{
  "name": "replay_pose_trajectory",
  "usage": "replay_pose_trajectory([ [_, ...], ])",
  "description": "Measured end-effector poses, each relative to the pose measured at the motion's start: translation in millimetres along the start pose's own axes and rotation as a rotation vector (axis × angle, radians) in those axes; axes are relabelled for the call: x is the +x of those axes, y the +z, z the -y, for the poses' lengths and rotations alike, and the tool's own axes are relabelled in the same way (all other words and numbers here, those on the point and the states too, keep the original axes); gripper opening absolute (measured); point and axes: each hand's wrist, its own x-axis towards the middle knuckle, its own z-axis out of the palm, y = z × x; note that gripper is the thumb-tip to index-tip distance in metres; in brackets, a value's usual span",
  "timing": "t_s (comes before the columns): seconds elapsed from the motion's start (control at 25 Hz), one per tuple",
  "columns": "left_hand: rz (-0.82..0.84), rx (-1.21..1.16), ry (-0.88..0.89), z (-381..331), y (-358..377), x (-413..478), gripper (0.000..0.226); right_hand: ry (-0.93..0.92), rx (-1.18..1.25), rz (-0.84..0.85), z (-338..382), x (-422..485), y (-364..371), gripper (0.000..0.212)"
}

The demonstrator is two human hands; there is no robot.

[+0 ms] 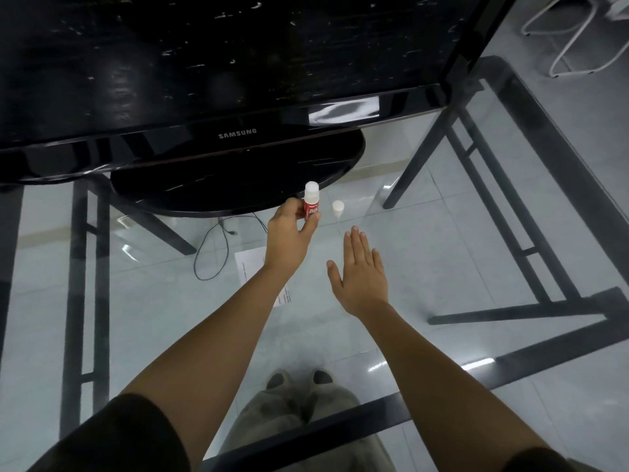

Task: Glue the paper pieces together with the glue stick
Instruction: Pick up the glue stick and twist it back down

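My left hand (289,229) grips a red glue stick (311,202) with a white top, held upright just in front of the monitor's base. A small white cap (338,208) stands on the glass table to its right. My right hand (359,270) hovers flat with fingers stretched out, a little short of the cap and touching nothing. A white sheet of paper (250,267) with printed text lies on the glass, mostly hidden under my left forearm.
A black Samsung monitor (218,80) stands on its oval base (235,178) at the back of the glass table (476,267). The table's dark metal frame (531,212), a cable (211,253) on the tiled floor and my feet show through the glass.
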Motion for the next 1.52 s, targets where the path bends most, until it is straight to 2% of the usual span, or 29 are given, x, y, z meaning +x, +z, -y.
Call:
replay_pose_trajectory([
  [0.12, -0.031, -0.002, 0.020, -8.3, -20.8, -2.9, 0.025, 0.003, 0.151, -0.110, 10.3, 6.0, -25.5, 0.064],
  [0.28, -0.097, 0.021, 0.031, -32.3, -60.3, -7.7, 0.039, -0.082, 0.425, -0.278, 48.5, 18.4, -81.0, 0.053],
  [0.44, -0.214, -0.164, -0.005, -69.3, -109.5, -14.0, 0.037, -0.183, 0.659, -0.324, 92.0, 28.0, -145.7, 0.044],
  [0.52, -0.293, -0.262, 0.007, -87.8, -135.4, -15.3, 0.025, -0.211, 0.809, -0.301, 112.5, 30.0, -179.8, 0.042],
  [0.6, -0.335, -0.266, 0.050, -100.9, -156.5, -17.0, 0.018, -0.226, 0.934, -0.194, 128.6, 28.9, -207.6, 0.046],
  [0.68, -0.341, -0.268, 0.092, -109.6, -172.5, -19.1, 0.017, -0.270, 1.010, -0.078, 139.9, 24.9, -226.9, 0.052],
  [0.8, -0.306, -0.305, 0.160, -119.9, -187.5, -21.9, 0.014, -0.343, 1.090, 0.001, 152.2, 18.6, -243.2, 0.042],
  [0.96, -0.309, -0.322, 0.230, -124.9, -192.0, -28.7, 0.013, -0.343, 1.168, -0.013, 157.2, 10.5, -249.9, 0.036],
  [1.08, -0.310, -0.335, 0.242, -124.0, -190.1, -35.8, 0.025, -0.289, 1.267, -0.055, 157.9, 6.5, -251.6, 0.031],
  [1.28, -0.392, -0.156, 0.364, -125.0, -191.7, -43.3, 0.019, -0.333, 1.343, 0.010, 157.7, 1.1, -253.5, 0.036],
  [1.36, -0.399, -0.244, 0.302, -130.1, -194.9, -42.6, 0.022, -0.377, 1.353, 0.018, 157.4, -1.2, -254.5, 0.036],
  [1.4, -0.364, -0.348, 0.201, -135.6, -195.0, -40.9, 0.026, -0.388, 1.349, 0.006, 156.8, -1.6, -255.1, 0.034],
  [1.52, -0.060, -0.751, -0.324, -151.6, -196.7, -34.7, 0.043, -0.386, 1.337, -0.025, 151.0, 0.1, -253.0, 0.027],
])
